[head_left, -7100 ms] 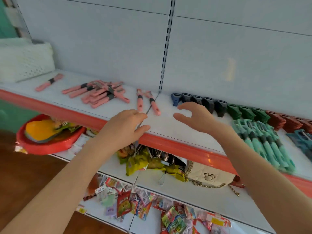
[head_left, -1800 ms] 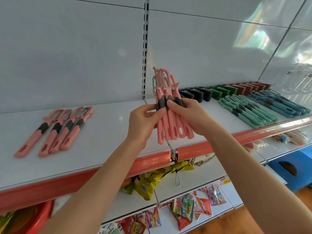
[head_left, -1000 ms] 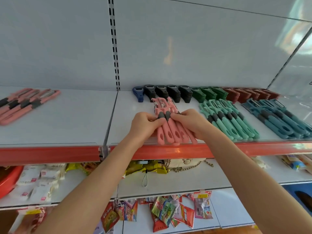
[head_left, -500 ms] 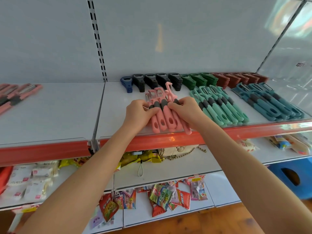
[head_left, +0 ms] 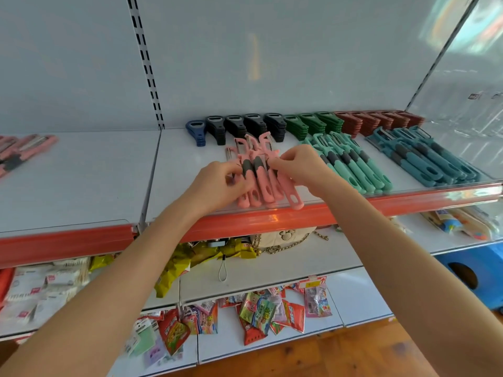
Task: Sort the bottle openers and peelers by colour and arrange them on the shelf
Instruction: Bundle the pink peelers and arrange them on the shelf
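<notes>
Pink peelers point(head_left: 260, 177) sit bunched at the shelf point(head_left: 81, 186) front, between our hands. Left hand point(head_left: 217, 184) curls round the handles and right hand point(head_left: 300, 166) pinches them by the grey grips. Right of the right hand, mint peelers point(head_left: 353, 163) and teal peelers point(head_left: 424, 159) lie in rows. Beyond both hands, bottle openers point(head_left: 275, 126) stand grouped by colour. Far left of the left hand are spare pink peelers point(head_left: 23, 151). We judge it mostly sorted, with the pinks left to lay out and join.

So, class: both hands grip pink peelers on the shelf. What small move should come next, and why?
Likely, the right hand should swing the splayed pink peeler parallel with the other pink peelers: its handle angles out, unlike the neat mint-green peelers.
</notes>
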`<control>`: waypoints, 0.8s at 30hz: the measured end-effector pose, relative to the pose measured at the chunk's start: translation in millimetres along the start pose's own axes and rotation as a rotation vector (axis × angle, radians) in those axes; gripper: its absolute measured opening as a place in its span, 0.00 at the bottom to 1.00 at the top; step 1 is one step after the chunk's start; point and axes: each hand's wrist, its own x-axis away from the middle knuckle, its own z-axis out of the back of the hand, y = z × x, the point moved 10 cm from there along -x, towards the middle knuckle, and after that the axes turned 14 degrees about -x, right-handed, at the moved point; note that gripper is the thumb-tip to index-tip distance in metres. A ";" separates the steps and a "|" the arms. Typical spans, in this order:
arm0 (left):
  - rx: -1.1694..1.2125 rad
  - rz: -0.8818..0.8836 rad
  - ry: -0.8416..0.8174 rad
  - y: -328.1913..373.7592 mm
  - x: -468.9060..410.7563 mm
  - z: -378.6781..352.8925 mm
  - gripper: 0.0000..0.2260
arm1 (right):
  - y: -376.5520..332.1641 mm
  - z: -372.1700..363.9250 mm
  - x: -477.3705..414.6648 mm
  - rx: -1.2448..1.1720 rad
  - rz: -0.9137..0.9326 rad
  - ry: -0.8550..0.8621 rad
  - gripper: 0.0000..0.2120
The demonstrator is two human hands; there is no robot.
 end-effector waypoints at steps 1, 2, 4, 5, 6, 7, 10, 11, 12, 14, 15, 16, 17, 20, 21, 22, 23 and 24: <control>-0.036 -0.038 -0.026 1.7 2.3 -0.5 0.14 | -0.5 1.8 1.1 -0.011 0.012 -0.020 0.15; -0.070 -0.070 -0.046 2.6 3.9 -0.7 0.16 | -0.3 3.1 2.8 0.000 0.020 -0.042 0.12; -0.109 -0.101 -0.075 2.9 6.0 -0.6 0.20 | 4.6 3.1 7.7 0.068 0.001 -0.082 0.16; -0.109 -0.103 -0.088 3.0 6.5 -0.9 0.20 | 7.2 1.7 9.1 0.084 -0.009 -0.101 0.19; -0.110 -0.103 -0.096 3.4 6.7 -1.6 0.21 | 8.5 -0.1 9.5 0.079 -0.007 -0.114 0.20; -0.125 -0.102 -0.096 3.8 6.0 -2.7 0.21 | 6.5 -1.1 10.0 0.074 0.007 -0.114 0.20; -0.216 -0.090 -0.085 3.0 3.8 -10.0 0.21 | -1.1 5.6 9.0 0.065 0.064 -0.038 0.17; -0.226 -0.084 -0.079 1.4 3.4 -11.5 0.21 | -3.6 9.6 8.9 0.053 0.088 -0.005 0.17; -0.224 -0.081 -0.071 0.1 3.2 -11.9 0.21 | -4.4 12.9 8.5 0.041 0.104 0.021 0.18; -0.205 -0.081 -0.069 -1.9 3.6 -12.1 0.22 | -4.7 14.0 7.8 0.049 0.122 0.037 0.19; -0.196 -0.086 -0.080 -2.4 4.0 -12.9 0.23 | -4.6 12.0 7.3 0.070 0.125 0.029 0.18; -0.189 -0.094 -0.098 -2.3 4.5 -14.4 0.23 | -4.0 9.0 6.3 0.093 0.123 0.018 0.18; -0.187 -0.103 -0.121 -1.6 5.3 -16.5 0.23 | -3.8 6.5 5.1 0.107 0.122 0.009 0.17; -0.195 -0.116 -0.163 3.3 7.1 -20.3 0.22 | -5.1 -0.5 4.6 0.105 0.116 -0.020 0.16; -0.193 -0.116 -0.163 4.7 7.5 -20.5 0.22 | -6.7 -3.3 5.9 0.114 0.122 -0.037 0.16; -0.189 -0.116 -0.158 6.4 8.1 -19.9 0.22 | -8.3 -5.2 6.6 0.138 0.133 -0.048 0.17; -0.186 -0.115 -0.153 6.9 8.2 -19.2 0.22 | -9.4 -6.0 7.1 0.164 0.145 -0.051 0.17; -0.183 -0.115 -0.149 7.1 8.3 -18.7 0.22 | -9.5 -5.8 7.0 0.179 0.152 -0.049 0.18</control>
